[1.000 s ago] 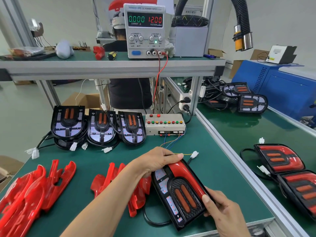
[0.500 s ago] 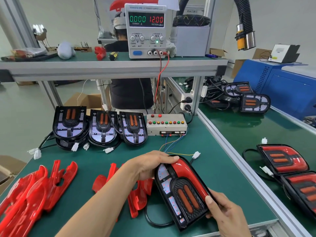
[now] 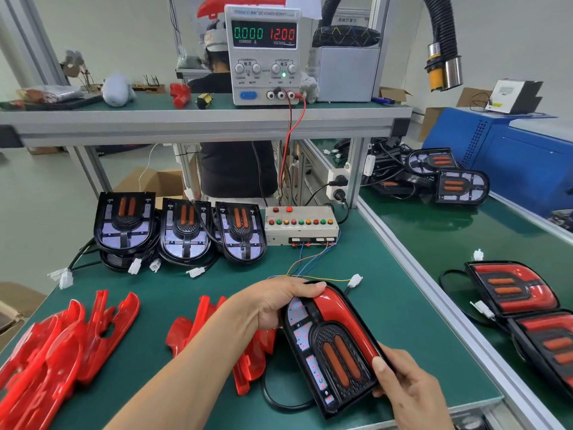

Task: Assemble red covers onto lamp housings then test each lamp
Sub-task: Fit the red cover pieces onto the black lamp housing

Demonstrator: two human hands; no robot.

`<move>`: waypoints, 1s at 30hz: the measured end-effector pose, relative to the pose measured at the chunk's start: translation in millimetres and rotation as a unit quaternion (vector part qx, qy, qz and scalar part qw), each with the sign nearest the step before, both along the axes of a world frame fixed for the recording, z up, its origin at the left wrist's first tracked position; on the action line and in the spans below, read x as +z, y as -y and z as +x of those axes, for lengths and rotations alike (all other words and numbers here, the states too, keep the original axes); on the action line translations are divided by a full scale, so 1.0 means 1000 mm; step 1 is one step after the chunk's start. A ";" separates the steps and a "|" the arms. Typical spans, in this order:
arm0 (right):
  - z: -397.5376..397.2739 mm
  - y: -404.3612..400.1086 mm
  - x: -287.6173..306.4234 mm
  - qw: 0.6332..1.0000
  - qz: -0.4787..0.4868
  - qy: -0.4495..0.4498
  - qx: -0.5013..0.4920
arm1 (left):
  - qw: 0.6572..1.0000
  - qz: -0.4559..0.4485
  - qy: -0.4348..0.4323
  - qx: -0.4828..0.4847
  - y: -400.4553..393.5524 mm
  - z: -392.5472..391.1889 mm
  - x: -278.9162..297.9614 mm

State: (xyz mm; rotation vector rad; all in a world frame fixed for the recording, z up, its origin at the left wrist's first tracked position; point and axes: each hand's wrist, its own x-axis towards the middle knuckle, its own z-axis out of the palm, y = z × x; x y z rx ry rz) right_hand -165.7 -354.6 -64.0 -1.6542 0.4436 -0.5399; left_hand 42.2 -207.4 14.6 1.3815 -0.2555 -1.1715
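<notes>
Seating a red cover on the lamp housing

My left hand point(image 3: 273, 302) grips the lamp housing point(image 3: 328, 352) top at the bench front; red cover point(image 3: 344, 318) sits half-on; right hand point(image 3: 406, 386) pinches its lower edge. Next, I judge, press the uncovered left side down.

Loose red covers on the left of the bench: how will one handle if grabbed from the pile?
The red covers look like thin moulded plastic, so probably light and slightly flexible. They lie overlapped, so neighbours may snag and lift too. The glossy finish suggests some slipperiness.
</notes>
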 end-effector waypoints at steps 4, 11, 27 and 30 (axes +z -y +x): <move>0.001 -0.001 -0.001 1.000 -0.016 -0.008 0.002 | 1.000 0.002 0.017 0.008 0.000 0.000 -0.003; 0.002 0.003 -0.003 1.000 0.012 -0.021 -0.004 | 1.000 -0.009 0.015 0.017 -0.001 0.001 -0.005; -0.001 0.007 0.006 0.993 0.091 -0.074 0.028 | 0.998 -0.055 -0.029 0.033 -0.003 0.001 -0.018; 0.000 0.005 0.010 0.994 0.087 -0.069 0.023 | 0.996 -0.055 -0.048 0.045 -0.002 0.001 -0.018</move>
